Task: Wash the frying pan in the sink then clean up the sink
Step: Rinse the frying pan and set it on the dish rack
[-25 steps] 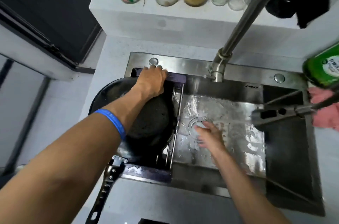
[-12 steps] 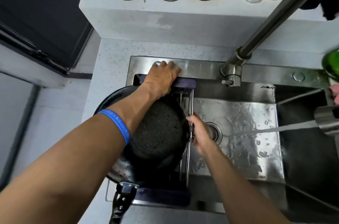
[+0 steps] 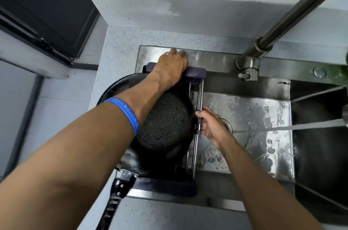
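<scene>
Frying pan (image 3: 165,124) upturned on rack (image 3: 195,74): rigid, probably heavy, wet-slick; take the handle (image 3: 117,190). Left hand (image 3: 170,68) presses rack's end, fingers straight; right hand (image 3: 211,126) pinches a rail, seemingly.

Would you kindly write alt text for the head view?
A black frying pan sits on a rack across the sink; the left hand rests on the rack's far end, the right hand grips its rails. Water streams in from the right.

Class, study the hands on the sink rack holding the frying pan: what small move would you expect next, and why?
Probably sliding the rack further left, clear of the basin. The left hand presses on its far end bar, the right hand grips its side rod, and the frying pan already rests upside down on it, while water sprays into the sink.
</scene>
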Tool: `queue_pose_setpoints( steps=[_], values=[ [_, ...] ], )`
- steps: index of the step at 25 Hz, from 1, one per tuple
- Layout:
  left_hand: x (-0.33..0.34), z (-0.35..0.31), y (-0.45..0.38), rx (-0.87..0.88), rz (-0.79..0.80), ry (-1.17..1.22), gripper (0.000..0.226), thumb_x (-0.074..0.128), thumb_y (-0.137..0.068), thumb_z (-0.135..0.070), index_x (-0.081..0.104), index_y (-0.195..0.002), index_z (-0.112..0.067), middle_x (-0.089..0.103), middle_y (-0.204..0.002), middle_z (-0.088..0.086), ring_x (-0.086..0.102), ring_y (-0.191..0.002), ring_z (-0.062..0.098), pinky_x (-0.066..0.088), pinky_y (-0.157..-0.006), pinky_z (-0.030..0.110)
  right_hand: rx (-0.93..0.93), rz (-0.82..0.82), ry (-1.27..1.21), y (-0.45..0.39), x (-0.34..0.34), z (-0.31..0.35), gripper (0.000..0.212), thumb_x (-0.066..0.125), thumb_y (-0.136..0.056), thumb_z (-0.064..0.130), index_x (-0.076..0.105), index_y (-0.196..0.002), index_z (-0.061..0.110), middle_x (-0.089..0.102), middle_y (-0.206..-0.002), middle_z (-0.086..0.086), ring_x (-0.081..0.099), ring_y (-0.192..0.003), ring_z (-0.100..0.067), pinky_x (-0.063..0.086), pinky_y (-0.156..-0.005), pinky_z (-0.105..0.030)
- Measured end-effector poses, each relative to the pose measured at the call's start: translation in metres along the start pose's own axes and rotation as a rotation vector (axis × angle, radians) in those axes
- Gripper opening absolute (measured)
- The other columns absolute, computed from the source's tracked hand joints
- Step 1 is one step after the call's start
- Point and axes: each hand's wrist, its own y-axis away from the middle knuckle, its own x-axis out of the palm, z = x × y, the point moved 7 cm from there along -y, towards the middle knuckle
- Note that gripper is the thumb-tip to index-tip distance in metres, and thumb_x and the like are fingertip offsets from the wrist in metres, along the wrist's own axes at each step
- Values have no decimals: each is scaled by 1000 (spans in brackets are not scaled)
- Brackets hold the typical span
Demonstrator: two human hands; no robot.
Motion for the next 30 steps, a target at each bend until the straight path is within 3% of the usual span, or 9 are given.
queue_pose_setpoints(
  steps=[2,4,6,7,9,12,19,26,30],
  values=[
    [-2,2,-2,-11,-17,13,31,61,-90,-10,61,-121,-13,50,-125,7,47,-118,30,47,-77,38,-3,64,-19,-1,3,4,49,68,-93,22,52,-139,24,69,-123,-15,68,-98,-24,56,-82,-41],
    [-2,4,-4,-31,-29,32,33,60,-90,-7,60,-123,-10,50,-126,10,47,-118,32,49,-80,41,-52,-66,146,10,-3,7,36,67,-93,38,61,-126,25,72,-114,-1,69,-99,-17,56,-88,-39],
    [1,4,-3,-39,-13,69,33,61,-89,-6,60,-122,-9,51,-126,11,46,-119,33,49,-82,43,-367,-444,578,47,-22,11,30,56,-97,44,66,-107,17,69,-103,1,64,-96,-19,51,-87,-38],
    [1,4,-4,-40,-14,86,34,62,-88,-6,61,-122,-9,51,-127,11,46,-120,34,49,-82,44,-626,-501,752,76,-12,11,28,51,-98,36,65,-97,12,65,-95,-1,61,-90,-22,49,-82,-37],
    [1,4,-1,-55,-3,106,37,64,-87,-8,60,-123,-8,52,-128,11,45,-121,35,48,-83,45,-909,-207,1071,118,29,-26,24,49,-94,26,66,-88,9,64,-85,-5,58,-81,-25,47,-75,-36],
    [0,6,0,-74,-10,112,39,65,-85,-7,59,-124,-7,53,-128,12,46,-122,35,48,-84,45,-738,195,1430,127,61,-97,38,49,-87,37,70,-102,9,71,-94,-12,64,-86,-33,53,-79,-38],
    [5,9,-7,-107,-54,167,37,65,-84,-5,62,-120,-9,56,-126,10,47,-120,33,47,-86,43,-562,275,1386,133,54,-119,55,35,-92,49,60,-131,20,68,-119,-6,58,-107,-28,50,-89,-37],
    [-6,17,11,-109,-19,367,49,77,-75,-19,63,-121,-17,55,-126,9,51,-119,30,50,-92,43,-598,320,1497,134,61,-103,43,46,-94,39,65,-122,13,68,-122,-8,60,-111,-30,50,-94,-39],
    [-35,-8,78,-167,-188,568,44,64,-84,-22,59,-127,-13,54,-128,11,49,-119,31,46,-95,40,-647,-65,1077,161,6,-45,34,52,-93,33,72,-114,16,74,-110,-3,66,-98,-19,53,-91,-33]
  ],
)
